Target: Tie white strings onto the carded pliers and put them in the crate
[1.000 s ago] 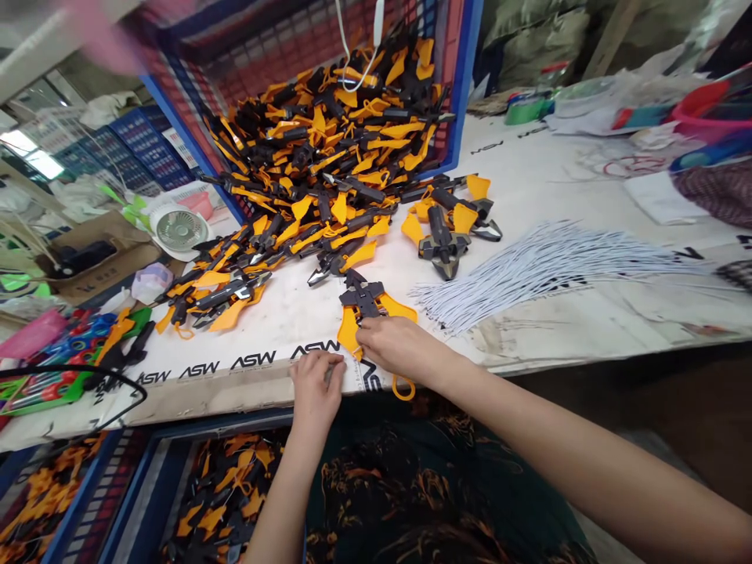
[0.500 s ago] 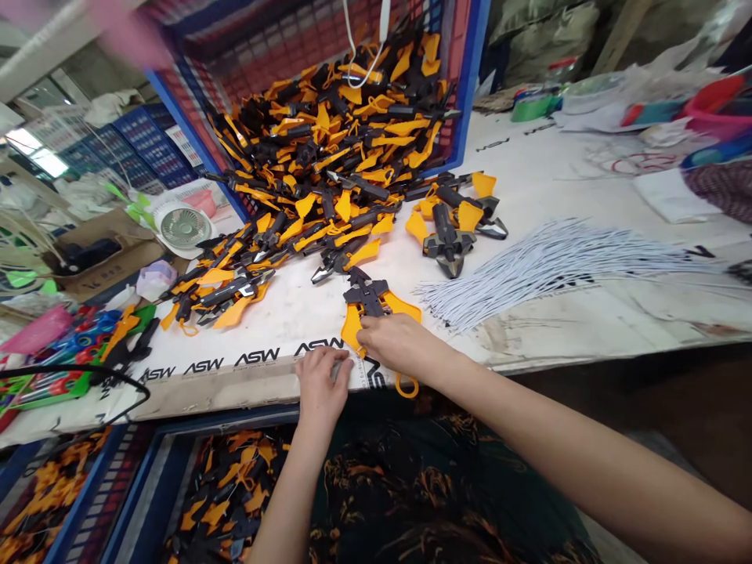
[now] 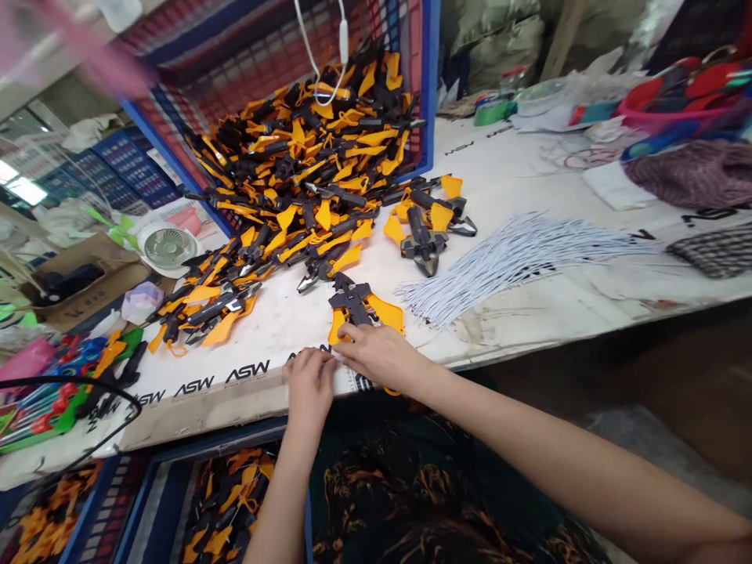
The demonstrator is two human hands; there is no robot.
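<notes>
A black toy with orange wings (image 3: pixel 385 312) lies on the table near its front edge, its lower part under my right hand (image 3: pixel 379 359). The fingers of that hand are bent and drawn together at the toy's lower left. My left hand (image 3: pixel 309 382) rests at the table edge just left of it, fingers curled, fingertips close to those of the right. Anything pinched between the fingertips is too small to make out. An orange loop (image 3: pixel 391 391) pokes out below my right wrist. To the right lies a bundle of thin white ties (image 3: pixel 529 247).
A tipped blue and red crate (image 3: pixel 432 86) spills a heap of similar black and orange pieces (image 3: pixel 305 172) onto the table. Two more (image 3: pixel 424 235) lie apart from it. Crates of such parts (image 3: pixel 226 501) stand below the table edge. A small fan (image 3: pixel 170 247) is at left.
The view has shifted, so the scene sits further left. My right fingers have slid off the toy's middle towards its lower left, and both hands' fingertips have come together.
</notes>
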